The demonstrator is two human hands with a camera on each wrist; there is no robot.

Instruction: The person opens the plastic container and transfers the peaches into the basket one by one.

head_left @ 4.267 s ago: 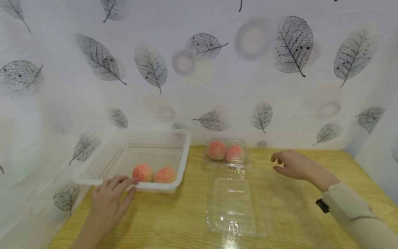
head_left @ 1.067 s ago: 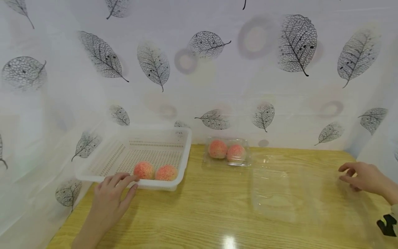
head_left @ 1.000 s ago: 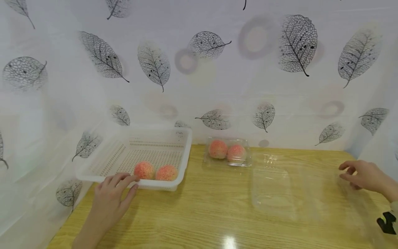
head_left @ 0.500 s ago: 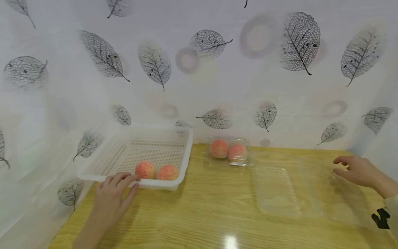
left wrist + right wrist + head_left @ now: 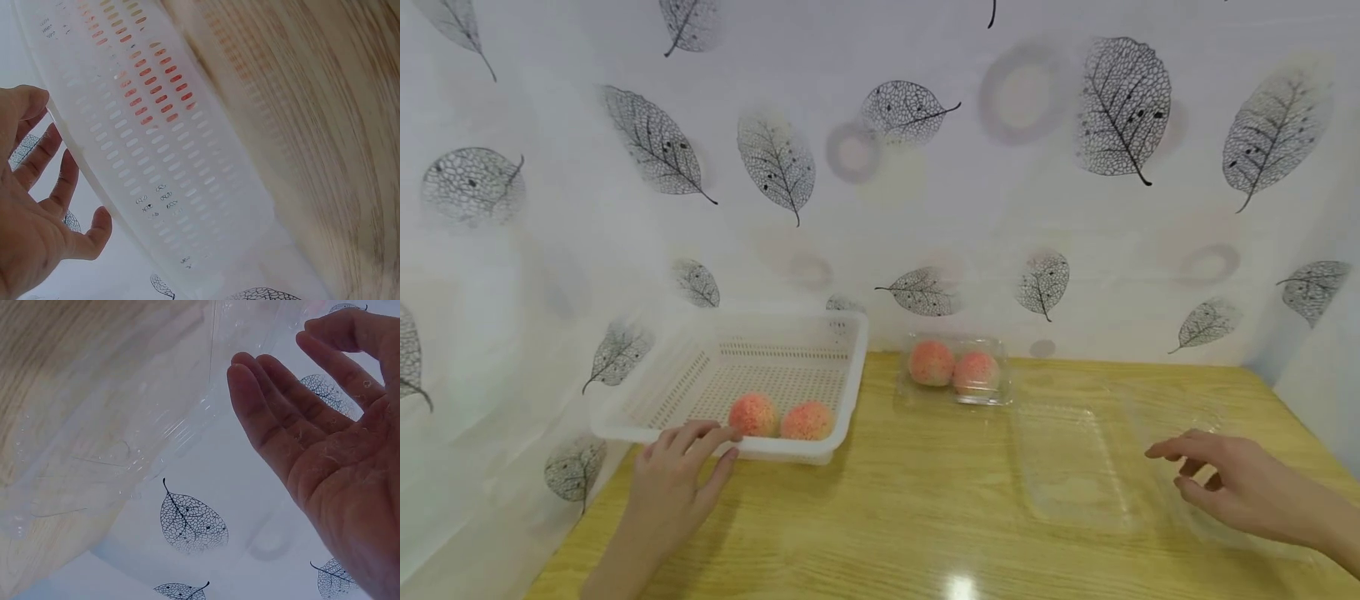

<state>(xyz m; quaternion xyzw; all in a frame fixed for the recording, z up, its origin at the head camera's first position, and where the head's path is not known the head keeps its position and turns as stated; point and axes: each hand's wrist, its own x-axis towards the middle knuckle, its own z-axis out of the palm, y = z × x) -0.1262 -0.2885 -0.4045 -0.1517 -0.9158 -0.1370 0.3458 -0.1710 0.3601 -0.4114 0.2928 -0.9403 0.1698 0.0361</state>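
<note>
My left hand (image 5: 681,483) rests with relaxed fingers on the near rim of a white slotted plastic basket (image 5: 857,367). In the left wrist view its fingertips (image 5: 100,219) lie along the basket rim, thumb outside. Two speckled pink-yellow peaches, a left one (image 5: 754,415) and a right one (image 5: 807,422), sit at the basket's near right. At right, an unfolded clear plastic clamshell box (image 5: 1026,492) lies flat on the table. Over its right half is my right hand (image 5: 1243,487), fingers loosely bent and holding nothing; the right wrist view shows clear plastic (image 5: 112,425) beyond the fingertips.
A second clear clamshell box (image 5: 910,400), with two peaches inside, stands at the back middle of the wooden table (image 5: 865,517). Behind it hangs a white curtain (image 5: 940,200) printed with dark leaves, which also closes in both sides.
The unfolded clamshell has shifted right from the middle of the table. My right hand went right with it, then came back left and nearer. The left hand has stayed at the basket rim.
</note>
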